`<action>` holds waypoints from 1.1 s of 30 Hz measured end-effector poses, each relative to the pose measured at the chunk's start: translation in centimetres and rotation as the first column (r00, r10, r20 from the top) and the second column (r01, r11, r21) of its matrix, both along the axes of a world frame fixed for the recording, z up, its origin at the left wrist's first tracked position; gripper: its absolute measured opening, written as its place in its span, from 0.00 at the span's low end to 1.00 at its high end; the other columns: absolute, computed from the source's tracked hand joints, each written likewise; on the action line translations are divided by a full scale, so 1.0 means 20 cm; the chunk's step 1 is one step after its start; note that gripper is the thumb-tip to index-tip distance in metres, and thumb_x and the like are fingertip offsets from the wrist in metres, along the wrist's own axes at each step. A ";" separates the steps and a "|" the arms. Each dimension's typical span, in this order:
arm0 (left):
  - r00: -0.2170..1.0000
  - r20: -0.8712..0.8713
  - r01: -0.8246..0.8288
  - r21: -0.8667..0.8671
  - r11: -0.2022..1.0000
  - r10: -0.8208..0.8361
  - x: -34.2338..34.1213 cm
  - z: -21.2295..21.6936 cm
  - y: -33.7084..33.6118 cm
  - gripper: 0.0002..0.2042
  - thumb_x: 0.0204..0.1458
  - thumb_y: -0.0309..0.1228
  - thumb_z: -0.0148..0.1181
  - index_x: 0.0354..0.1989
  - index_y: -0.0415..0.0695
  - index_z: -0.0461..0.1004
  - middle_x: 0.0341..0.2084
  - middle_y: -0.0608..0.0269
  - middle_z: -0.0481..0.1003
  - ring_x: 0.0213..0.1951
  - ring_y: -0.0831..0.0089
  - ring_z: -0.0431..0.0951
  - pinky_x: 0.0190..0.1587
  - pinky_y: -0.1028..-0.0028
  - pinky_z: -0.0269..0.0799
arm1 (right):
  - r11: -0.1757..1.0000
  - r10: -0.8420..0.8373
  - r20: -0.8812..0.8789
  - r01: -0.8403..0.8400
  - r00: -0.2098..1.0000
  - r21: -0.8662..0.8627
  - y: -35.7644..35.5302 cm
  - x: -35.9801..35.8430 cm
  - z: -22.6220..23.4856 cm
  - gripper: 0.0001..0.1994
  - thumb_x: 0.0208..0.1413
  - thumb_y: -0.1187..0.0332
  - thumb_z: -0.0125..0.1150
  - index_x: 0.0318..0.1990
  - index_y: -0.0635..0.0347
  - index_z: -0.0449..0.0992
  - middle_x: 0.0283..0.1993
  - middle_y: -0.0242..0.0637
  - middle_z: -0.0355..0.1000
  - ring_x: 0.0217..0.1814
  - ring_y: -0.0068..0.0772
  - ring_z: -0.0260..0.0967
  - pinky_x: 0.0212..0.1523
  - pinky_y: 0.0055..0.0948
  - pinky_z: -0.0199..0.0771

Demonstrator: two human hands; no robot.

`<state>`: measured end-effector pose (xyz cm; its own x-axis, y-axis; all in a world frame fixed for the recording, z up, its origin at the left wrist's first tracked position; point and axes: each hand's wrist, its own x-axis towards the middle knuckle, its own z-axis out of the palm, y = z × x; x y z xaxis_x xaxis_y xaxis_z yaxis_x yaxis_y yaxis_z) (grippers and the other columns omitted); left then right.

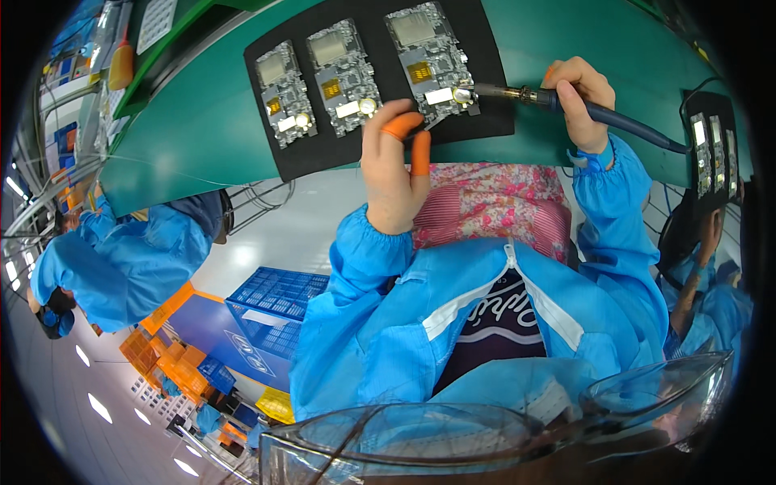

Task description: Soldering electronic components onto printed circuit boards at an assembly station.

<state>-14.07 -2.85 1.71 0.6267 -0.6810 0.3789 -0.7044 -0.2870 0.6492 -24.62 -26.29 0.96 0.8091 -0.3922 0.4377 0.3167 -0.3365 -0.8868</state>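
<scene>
Three populated circuit boards lie in a row on a black mat (485,73): a left board (284,85), a middle board (343,69) and a right board (432,61). My right hand (586,101) is closed around the dark blue handle of a soldering iron (630,125). The iron's tip points left and reaches the round pale part at the right board's lower edge. My left hand (392,170), with orange finger cots on, is closed in a pinch just below that board. A thin light sliver shows by its fingertips, too small to name.
The mat rests on a green bench (550,48). At the far right, a dark rack (711,153) holds more boards, near the iron's cord. A blue crate (275,311) stands below left. One person in blue (121,259) is at left, another (711,307) at right.
</scene>
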 end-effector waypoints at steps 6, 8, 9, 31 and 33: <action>0.994 0.103 -0.059 0.107 0.993 0.048 0.00 -0.01 -0.04 0.09 0.37 0.17 0.62 0.28 0.39 0.72 0.37 0.58 0.70 0.39 0.60 0.69 0.38 0.71 0.65 | 0.996 0.064 -0.041 -0.067 0.997 -0.062 -0.03 -0.05 -0.02 0.07 0.50 0.72 0.50 0.25 0.66 0.66 0.22 0.37 0.65 0.21 0.23 0.58 0.22 0.22 0.57; 0.998 0.035 -0.053 0.059 0.997 0.051 -0.02 -0.02 -0.05 0.09 0.35 0.18 0.64 0.27 0.39 0.72 0.36 0.58 0.70 0.39 0.62 0.69 0.38 0.70 0.65 | 0.994 0.100 -0.028 -0.101 0.995 -0.043 -0.04 -0.06 -0.02 0.06 0.49 0.74 0.50 0.24 0.67 0.66 0.20 0.38 0.64 0.19 0.26 0.59 0.21 0.23 0.58; 0.998 0.025 -0.059 0.046 0.997 0.058 -0.02 -0.02 -0.06 0.09 0.34 0.18 0.64 0.27 0.39 0.72 0.36 0.58 0.70 0.39 0.62 0.69 0.38 0.70 0.65 | 0.993 0.108 -0.047 -0.110 0.993 -0.048 -0.04 -0.05 -0.01 0.06 0.49 0.74 0.50 0.24 0.67 0.66 0.20 0.38 0.64 0.19 0.26 0.59 0.21 0.23 0.58; 0.998 0.068 0.002 0.017 1.000 -0.003 -0.02 -0.09 -0.12 0.10 0.32 0.17 0.64 0.26 0.38 0.73 0.31 0.61 0.70 0.32 0.64 0.69 0.32 0.71 0.65 | 0.961 0.142 -0.060 -0.152 0.988 -0.232 -0.02 -0.02 -0.01 0.05 0.46 0.75 0.51 0.22 0.66 0.65 0.18 0.40 0.63 0.17 0.33 0.61 0.19 0.27 0.59; 0.997 0.080 0.008 0.014 1.000 -0.009 -0.02 -0.10 -0.14 0.10 0.33 0.17 0.64 0.26 0.38 0.73 0.31 0.61 0.70 0.32 0.64 0.69 0.32 0.71 0.65 | 0.963 0.143 -0.061 -0.153 0.988 -0.221 -0.02 -0.02 -0.01 0.05 0.45 0.75 0.51 0.22 0.66 0.65 0.18 0.40 0.63 0.17 0.33 0.61 0.19 0.27 0.60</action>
<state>-14.50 -5.57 -0.37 0.5891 -0.6915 0.4180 -0.7563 -0.2897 0.5866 -24.93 -26.68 0.82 0.8712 -0.1626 0.4632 0.3399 -0.4810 -0.8082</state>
